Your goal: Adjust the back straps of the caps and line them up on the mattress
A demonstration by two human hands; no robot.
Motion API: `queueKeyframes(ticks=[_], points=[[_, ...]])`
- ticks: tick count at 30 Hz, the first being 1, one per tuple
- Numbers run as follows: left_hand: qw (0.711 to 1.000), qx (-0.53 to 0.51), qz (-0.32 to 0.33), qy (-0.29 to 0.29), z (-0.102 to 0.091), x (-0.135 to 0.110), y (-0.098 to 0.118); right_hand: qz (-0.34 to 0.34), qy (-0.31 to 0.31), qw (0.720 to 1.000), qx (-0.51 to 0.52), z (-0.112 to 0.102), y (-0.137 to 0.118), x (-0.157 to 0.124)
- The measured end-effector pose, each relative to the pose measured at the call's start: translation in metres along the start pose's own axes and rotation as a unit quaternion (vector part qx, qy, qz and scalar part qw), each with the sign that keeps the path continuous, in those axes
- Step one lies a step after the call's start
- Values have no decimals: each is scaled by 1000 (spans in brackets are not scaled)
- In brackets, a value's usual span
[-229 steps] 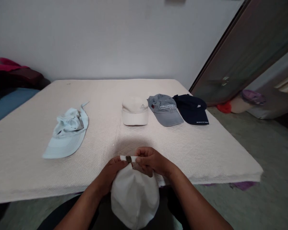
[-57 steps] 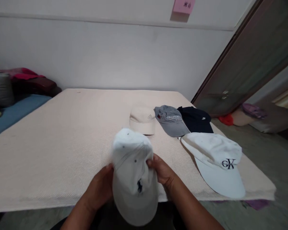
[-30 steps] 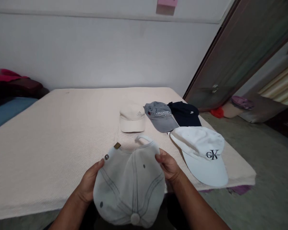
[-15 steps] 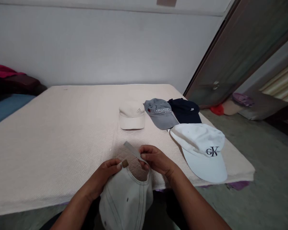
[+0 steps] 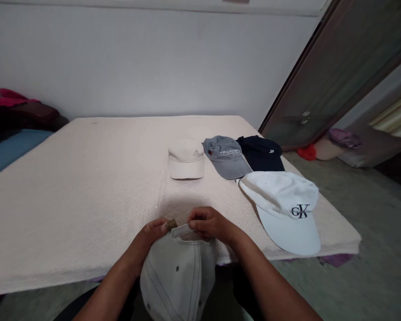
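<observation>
I hold a pale grey cap [image 5: 177, 276] at the near edge of the bed, its back turned up toward me. My left hand [image 5: 150, 238] pinches the brass buckle end of its back strap. My right hand [image 5: 209, 225] pinches the loose strap end against the buckle. Both hands are closed on the strap. The cap's brim hangs down out of sight below my wrists.
A cream bedspread [image 5: 87, 178] covers the bed. On it lie a beige cap [image 5: 186, 159], a grey cap [image 5: 226, 156], a navy cap [image 5: 262, 154] and a white cap with a dark logo [image 5: 284, 209]. A leaning door [image 5: 337, 71] stands right; bedding [image 5: 16, 111] is piled left.
The grey cap was turned over from crown-up to back-up. My right hand brought the raised strap end down to the buckle held in my left hand.
</observation>
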State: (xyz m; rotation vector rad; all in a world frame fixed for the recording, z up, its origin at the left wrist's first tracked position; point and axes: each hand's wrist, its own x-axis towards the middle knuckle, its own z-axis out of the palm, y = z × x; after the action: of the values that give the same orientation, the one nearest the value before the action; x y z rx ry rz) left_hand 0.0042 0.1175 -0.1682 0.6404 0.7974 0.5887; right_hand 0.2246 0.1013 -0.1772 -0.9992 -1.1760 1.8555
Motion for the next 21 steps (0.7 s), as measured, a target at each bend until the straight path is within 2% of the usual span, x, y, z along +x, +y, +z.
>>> queueKeyframes(ticks=[4, 8, 16, 21], points=[[1000, 18, -16, -17, 0, 3, -4, -1, -12, 998, -69, 6, 2, 2], [999, 43, -30, -13, 2, 5, -8, -32, -23, 996, -79, 10, 2, 3], [1000, 21, -19, 7, 5, 1, -4, -59, 41, 997, -10, 5, 2, 3], [1000, 18, -11, 0, 2, 3, -6, -46, 57, 997, -29, 5, 4, 4]])
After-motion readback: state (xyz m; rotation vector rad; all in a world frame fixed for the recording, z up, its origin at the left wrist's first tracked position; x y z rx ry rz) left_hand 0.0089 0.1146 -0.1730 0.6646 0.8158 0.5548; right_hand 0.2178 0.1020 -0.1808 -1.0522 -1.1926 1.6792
